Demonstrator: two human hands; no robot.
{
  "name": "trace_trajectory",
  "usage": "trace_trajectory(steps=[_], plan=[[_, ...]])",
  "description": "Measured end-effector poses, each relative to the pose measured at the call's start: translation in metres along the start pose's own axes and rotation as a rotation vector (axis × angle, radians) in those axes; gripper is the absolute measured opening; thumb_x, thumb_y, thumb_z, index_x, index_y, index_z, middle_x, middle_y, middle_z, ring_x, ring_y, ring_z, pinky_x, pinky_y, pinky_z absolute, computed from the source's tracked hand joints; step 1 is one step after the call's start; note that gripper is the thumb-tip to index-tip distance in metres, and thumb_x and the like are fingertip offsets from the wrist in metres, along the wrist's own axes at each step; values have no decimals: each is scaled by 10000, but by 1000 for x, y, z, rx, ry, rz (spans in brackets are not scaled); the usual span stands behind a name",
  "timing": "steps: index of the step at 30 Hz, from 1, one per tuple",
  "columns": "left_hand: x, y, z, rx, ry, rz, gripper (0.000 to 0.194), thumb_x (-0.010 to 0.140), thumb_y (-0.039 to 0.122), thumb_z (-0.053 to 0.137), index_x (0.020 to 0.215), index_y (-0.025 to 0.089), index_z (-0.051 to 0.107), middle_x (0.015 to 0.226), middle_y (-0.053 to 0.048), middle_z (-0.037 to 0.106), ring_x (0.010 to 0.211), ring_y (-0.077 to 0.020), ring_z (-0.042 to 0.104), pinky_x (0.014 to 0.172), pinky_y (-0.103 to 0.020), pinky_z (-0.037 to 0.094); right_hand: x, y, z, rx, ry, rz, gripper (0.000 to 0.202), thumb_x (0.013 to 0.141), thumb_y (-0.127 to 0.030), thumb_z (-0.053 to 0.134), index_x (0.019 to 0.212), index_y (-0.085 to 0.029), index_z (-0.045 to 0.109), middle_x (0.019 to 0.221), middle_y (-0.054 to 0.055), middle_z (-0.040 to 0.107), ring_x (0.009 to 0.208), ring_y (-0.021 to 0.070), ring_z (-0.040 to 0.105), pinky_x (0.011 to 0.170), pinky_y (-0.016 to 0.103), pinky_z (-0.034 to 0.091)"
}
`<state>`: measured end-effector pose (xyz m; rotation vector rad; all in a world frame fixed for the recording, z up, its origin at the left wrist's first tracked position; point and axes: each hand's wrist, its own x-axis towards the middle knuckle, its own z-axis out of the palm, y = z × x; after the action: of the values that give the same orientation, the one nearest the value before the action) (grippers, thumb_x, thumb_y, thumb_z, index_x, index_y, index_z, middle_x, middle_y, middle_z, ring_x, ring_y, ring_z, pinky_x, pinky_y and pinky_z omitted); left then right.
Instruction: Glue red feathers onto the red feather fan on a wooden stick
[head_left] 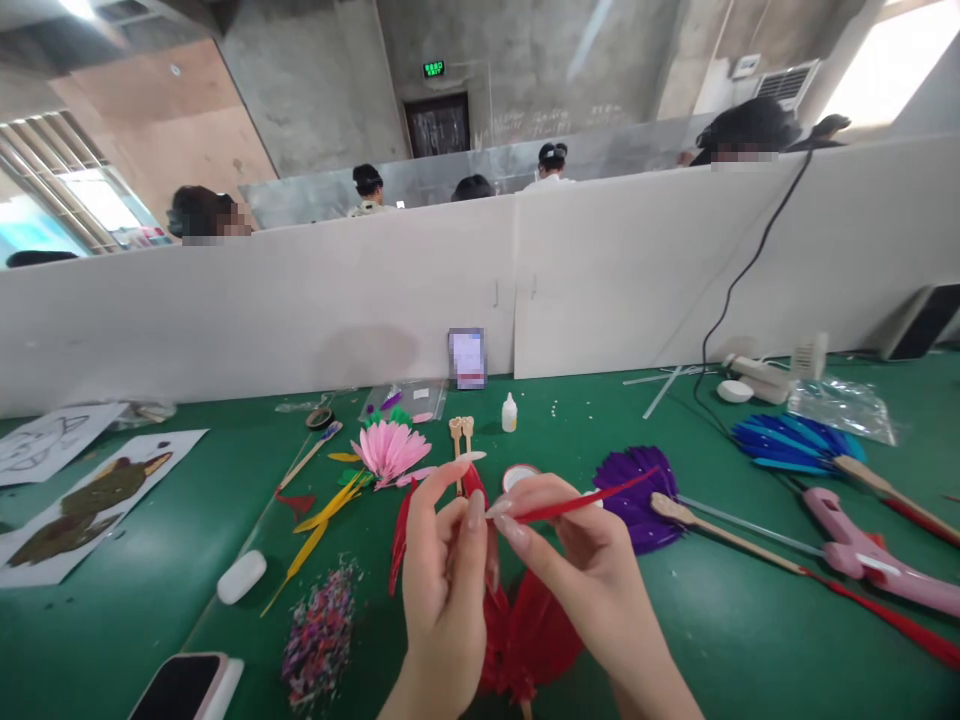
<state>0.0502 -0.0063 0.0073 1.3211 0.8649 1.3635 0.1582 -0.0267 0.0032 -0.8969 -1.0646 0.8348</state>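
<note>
In front of me, my left hand point(442, 580) and my right hand point(581, 545) meet at the fingertips. A long, narrow red feather point(592, 495) is pinched in my right hand, its free end pointing right. My left hand is closed, with its thumb and fingers at the feather's other end and a bit of red showing between them. Below both hands lies a red feather fan point(536, 640), partly covered by my wrists. More red feathers point(400, 540) rest just left of my left hand. Behind my fingers stands a round white lid or dish point(519, 474), half hidden.
To the left lie a pink feather flower point(391, 450), yellow feathers point(307, 540), colourful scraps point(321, 635) and a phone point(184, 688). Rightward are a purple feather fan point(637, 490), a blue one point(795, 442) and a pink glue gun point(862, 550). A white bottle point(509, 412) stands ahead.
</note>
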Motion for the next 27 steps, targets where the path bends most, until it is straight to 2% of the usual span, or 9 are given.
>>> trace_trajectory(steps=[4,8,11,14,18,20,23,25,27], plan=[[0,0,-4,59,-154,30,211,980,329,450,1183,318,507,512,78,445,417,-63,390,398,-153,307,1,-2,-7,48,26,69,50,806,-211,710,798,-254,734,816,-2,707,826,155,650,787,257,531],[-4,0,-4,75,-178,36,210,989,316,428,1190,326,486,495,84,449,402,-63,384,398,-157,300,2,-3,-12,148,11,128,19,773,-230,740,779,-243,753,802,11,710,804,166,656,755,267,541],[-5,2,-4,59,-134,65,188,984,302,443,1160,317,509,483,85,447,380,-57,373,382,-150,289,6,-2,-19,166,59,166,29,747,-261,761,760,-236,754,763,16,708,731,163,650,676,260,543],[-3,5,-7,12,-50,124,186,982,282,455,1147,329,527,463,94,428,352,-43,345,364,-130,279,10,-2,-34,134,179,151,73,740,-300,765,726,-233,741,713,15,682,617,141,604,569,243,520],[-1,6,-11,-29,86,162,167,963,289,500,1118,323,550,455,97,410,355,-39,343,350,-99,290,12,-3,-49,78,307,78,97,830,-340,683,789,-255,707,704,-7,665,597,117,588,566,213,503],[-1,5,-10,-30,100,132,156,959,306,505,1108,322,547,464,92,425,364,-42,356,344,-93,286,10,-3,-46,56,224,73,151,851,-383,657,948,-273,687,745,0,680,650,127,610,596,214,507],[-3,2,-6,-22,3,71,169,975,319,469,1136,348,511,485,89,453,371,-44,365,354,-102,290,5,-4,-29,19,-48,88,359,776,-439,724,1080,-258,667,951,51,697,732,161,636,633,255,526],[-4,0,-6,1,-104,35,210,984,310,448,1186,360,476,511,86,466,378,-44,361,366,-119,292,2,-5,-16,-3,-62,74,263,767,-394,742,974,-237,704,978,61,692,798,185,644,704,296,537],[-5,-2,-7,43,-205,4,271,987,298,442,1251,360,440,529,81,468,395,-48,366,380,-136,292,1,-6,-9,-60,-11,16,108,813,-316,700,775,-217,717,818,41,679,792,185,628,754,320,521]])
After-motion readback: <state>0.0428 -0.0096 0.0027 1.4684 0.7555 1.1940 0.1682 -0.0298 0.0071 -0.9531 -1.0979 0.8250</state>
